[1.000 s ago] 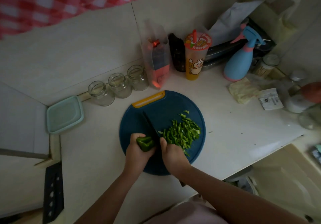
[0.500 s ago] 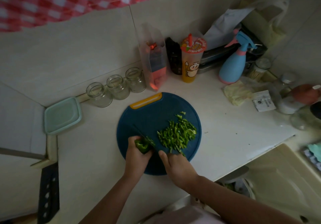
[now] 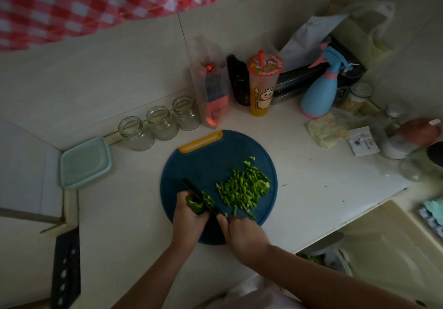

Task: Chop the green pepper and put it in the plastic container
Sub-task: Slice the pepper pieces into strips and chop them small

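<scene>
A round dark blue cutting board [image 3: 206, 164] with a yellow handle slot lies on the white counter. A heap of chopped green pepper [image 3: 243, 188] covers its right half. My left hand [image 3: 189, 220] grips the uncut piece of green pepper [image 3: 194, 205] at the board's near left. My right hand [image 3: 242, 232] holds a dark knife [image 3: 199, 194], its blade lying across the pepper's cut end with a few fresh slices beside it. The mint green plastic container [image 3: 85, 162] sits at the far left of the counter, apart from both hands.
Three empty glass jars [image 3: 160, 122] line the wall behind the board. A clear bag [image 3: 211, 88], a printed drink cup [image 3: 262, 85] and a blue spray bottle [image 3: 318, 90] stand further right. Packets and jars crowd the right edge. A dark knife block [image 3: 66, 270] is at the near left.
The knife has come down again on the pepper piece and new slices lie beside the blade. The camera view shifted slightly; my left hand keeps its grip on the pepper.
</scene>
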